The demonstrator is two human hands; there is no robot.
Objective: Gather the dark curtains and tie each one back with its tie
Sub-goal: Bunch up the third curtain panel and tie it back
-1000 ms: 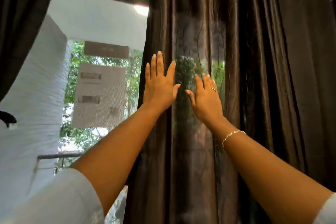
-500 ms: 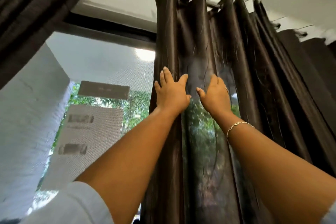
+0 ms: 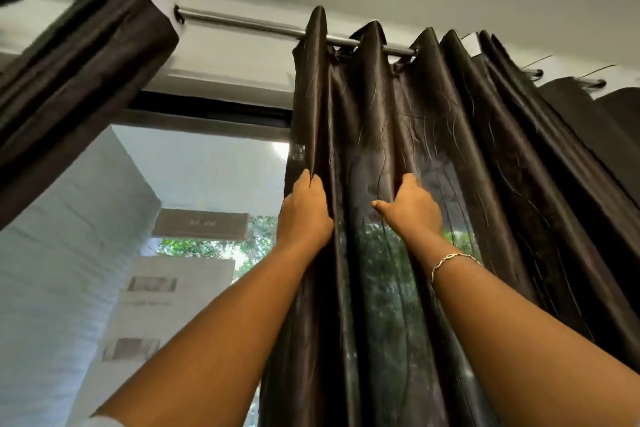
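Both arms raised. Left hand (image 3: 304,215) pinching leading fold of dark curtain (image 3: 433,135); right hand (image 3: 412,206) closed on next fold over. Curtain hanging pleated from rod (image 3: 242,23), right of window (image 3: 207,170). Second curtain (image 3: 79,55) bunched upper left.

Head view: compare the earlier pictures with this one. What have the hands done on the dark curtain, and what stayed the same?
Both hands slid up the dark curtain. Flat palms before; now the left hand pinches its leading pleat and the right hand closes on the next fold. The curtain stays on the rod; no tie visible.
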